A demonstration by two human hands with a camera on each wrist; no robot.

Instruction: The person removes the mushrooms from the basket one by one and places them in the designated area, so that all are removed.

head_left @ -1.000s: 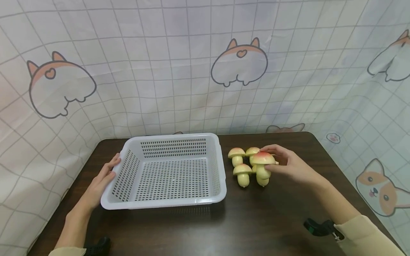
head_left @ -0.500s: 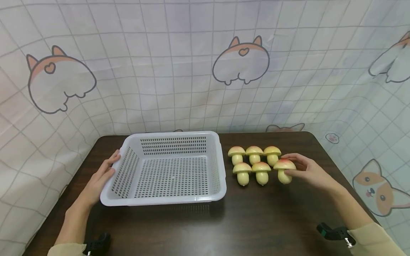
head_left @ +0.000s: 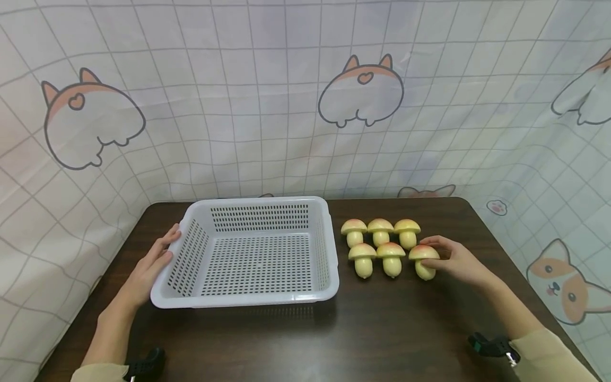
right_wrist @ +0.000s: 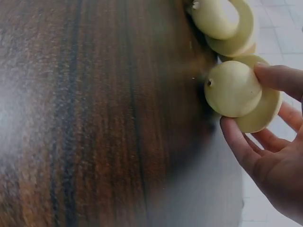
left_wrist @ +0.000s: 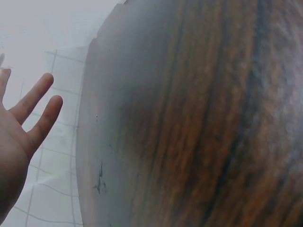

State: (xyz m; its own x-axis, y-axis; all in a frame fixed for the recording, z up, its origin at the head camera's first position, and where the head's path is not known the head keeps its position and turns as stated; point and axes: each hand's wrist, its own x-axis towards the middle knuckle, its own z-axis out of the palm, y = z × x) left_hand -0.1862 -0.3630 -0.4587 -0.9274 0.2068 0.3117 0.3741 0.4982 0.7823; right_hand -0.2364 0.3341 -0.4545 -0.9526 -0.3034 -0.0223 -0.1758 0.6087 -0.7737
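In the head view my left hand (head_left: 145,273) has its fingers straight, touching the left rim of a white perforated plastic basket (head_left: 243,301); the left wrist view shows that hand (left_wrist: 14,137) with fingers spread. My right hand (head_left: 455,261) pinches a toy mushroom (head_left: 422,253), yellow with a reddish cap, at the right end of the front row. Up close in the right wrist view, thumb and fingers of the right hand (right_wrist: 279,165) lie on either side of this mushroom (right_wrist: 234,90). Its round stem end faces the camera.
Beside the held one are two more toy mushrooms, a middle one (head_left: 391,257) and a left one (head_left: 363,260). Behind them stands a row of three, including a far right mushroom (head_left: 407,233). All rest on a dark wooden table (head_left: 382,334), backed by a white grid-patterned cloth (head_left: 267,132).
My right hand has carried its mushroom rightward from over the group and down to the front row's right end. The left hand stays at the basket.
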